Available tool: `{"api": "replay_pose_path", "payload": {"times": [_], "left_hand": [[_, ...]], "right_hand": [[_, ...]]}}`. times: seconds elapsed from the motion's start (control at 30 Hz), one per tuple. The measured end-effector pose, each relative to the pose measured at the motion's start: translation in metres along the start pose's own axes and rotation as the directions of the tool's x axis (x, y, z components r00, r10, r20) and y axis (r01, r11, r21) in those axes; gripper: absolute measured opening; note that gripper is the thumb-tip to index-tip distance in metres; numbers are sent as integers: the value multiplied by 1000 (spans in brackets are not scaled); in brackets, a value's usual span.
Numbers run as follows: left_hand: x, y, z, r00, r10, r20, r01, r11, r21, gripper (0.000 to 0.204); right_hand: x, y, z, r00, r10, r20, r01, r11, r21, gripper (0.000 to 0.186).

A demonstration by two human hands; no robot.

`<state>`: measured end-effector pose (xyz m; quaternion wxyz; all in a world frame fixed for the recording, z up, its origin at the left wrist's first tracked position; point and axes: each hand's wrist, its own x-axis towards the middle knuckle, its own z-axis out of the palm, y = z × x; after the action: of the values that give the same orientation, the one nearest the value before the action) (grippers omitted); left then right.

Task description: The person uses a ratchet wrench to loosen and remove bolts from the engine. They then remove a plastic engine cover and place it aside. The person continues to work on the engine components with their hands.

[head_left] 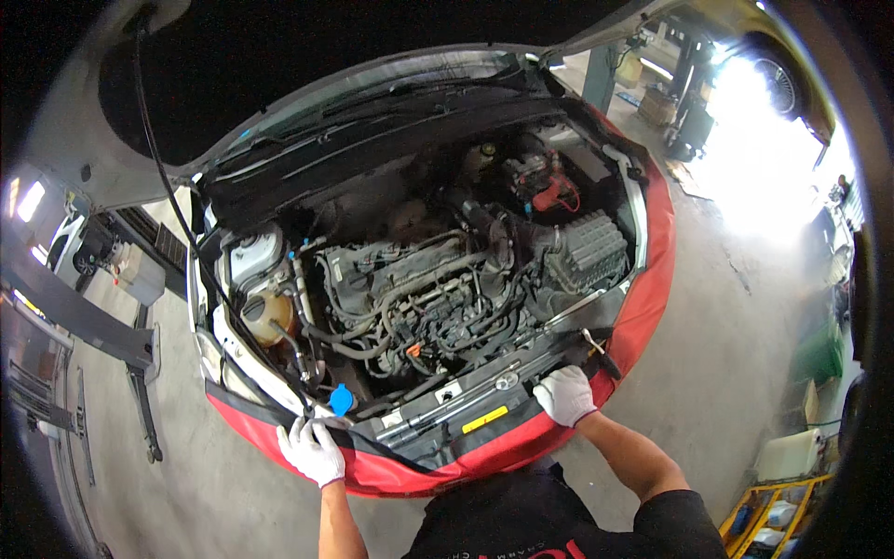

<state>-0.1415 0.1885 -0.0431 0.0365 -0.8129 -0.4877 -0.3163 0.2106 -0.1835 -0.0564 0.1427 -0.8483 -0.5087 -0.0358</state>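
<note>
I lean over the front of a car with its hood up; the engine [410, 279] lies exposed. My left hand [312, 454], in a white glove, rests on the red cover [391, 473] along the car's front edge, fingers apart, near the blue reservoir cap [342, 400]. At the right of the front panel my gloved right hand [564, 397] is closed, fingers curled down at the inner edge of the cover; what they grip is hidden. Just beyond it, a tool with a dark handle [602, 358] lies across the panel's edge. A yellow label [485, 419] sits between my hands.
The raised hood [326, 65] hangs overhead, with a thin prop rod [160, 168] at left. A battery with a red terminal cover [556, 194] sits far right. A lift arm [84, 307] stands on the left floor; a yellow rack [778, 512] stands at lower right.
</note>
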Motion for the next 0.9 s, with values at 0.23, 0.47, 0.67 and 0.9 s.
{"api": "replay_pose_path", "payload": {"times": [0.23,0.47,0.67,0.9], "left_hand": [[-5,4,1,1000,-3,-2,3,1000,-11,24],[-5,-2,5,1000,2,0,-2,1000,-12,24],[-4,-2,5,1000,-11,12,11,1000,-13,24],[-4,-1,5,1000,-21,17,21,1000,-15,24]], "right_hand": [[-3,0,2,996,52,-71,-50,998,41,25],[-2,-2,0,993,83,-89,-76,994,75,24],[-3,1,5,992,77,-104,-68,994,86,24],[-1,0,3,990,78,-115,-68,994,90,22]]}}
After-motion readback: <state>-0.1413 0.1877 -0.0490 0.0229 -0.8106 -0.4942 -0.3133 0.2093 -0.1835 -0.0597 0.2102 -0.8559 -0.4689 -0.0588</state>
